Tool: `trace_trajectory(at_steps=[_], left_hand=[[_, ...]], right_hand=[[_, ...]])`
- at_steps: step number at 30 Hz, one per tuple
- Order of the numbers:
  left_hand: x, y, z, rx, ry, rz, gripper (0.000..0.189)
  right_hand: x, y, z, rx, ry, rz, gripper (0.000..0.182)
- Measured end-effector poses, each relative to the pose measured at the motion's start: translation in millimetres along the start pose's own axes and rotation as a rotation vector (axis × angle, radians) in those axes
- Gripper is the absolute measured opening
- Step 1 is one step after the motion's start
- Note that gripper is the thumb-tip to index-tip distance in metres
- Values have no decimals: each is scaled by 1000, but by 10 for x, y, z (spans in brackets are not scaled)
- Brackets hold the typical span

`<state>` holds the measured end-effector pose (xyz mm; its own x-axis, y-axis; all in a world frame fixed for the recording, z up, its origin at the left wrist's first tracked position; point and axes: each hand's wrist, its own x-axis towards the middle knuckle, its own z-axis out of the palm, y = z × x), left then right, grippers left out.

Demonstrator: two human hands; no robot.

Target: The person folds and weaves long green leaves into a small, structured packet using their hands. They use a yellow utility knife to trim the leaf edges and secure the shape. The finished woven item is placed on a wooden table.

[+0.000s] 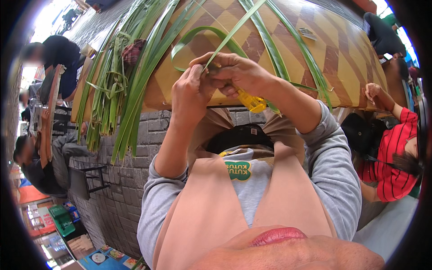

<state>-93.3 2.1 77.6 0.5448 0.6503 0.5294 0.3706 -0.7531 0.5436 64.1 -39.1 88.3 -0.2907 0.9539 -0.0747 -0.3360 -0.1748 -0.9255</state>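
My left hand (190, 87) pinches a green palm leaf strip (236, 28), which runs up and away to the right over the table. Against its fingertips works my right hand (246, 72), with a translucent yellow tool handle (251, 100) gripped in the lower fingers. The tool's working end is hidden by the hands. Behind both hands a broader leaf strip (195, 32) curves in a loop. Both hands are raised at the near edge of a table (209, 98) with a brown and yellow diamond pattern.
A thick bundle of long palm leaves (135, 87) hangs over the table's near left edge, with a dark red checked cloth (133, 52) among it. More leaf strips (297, 44) lie at right, by a small flat packet (307, 33). A person in red (388, 162) sits at right.
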Motion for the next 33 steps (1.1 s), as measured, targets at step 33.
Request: trace_trajectory(at_steps=[33], left_hand=[[-2435, -2427, -4146, -479, 1139, -676, 25]], right_hand=[[-336, -896, -2156, 288, 143, -561, 30]])
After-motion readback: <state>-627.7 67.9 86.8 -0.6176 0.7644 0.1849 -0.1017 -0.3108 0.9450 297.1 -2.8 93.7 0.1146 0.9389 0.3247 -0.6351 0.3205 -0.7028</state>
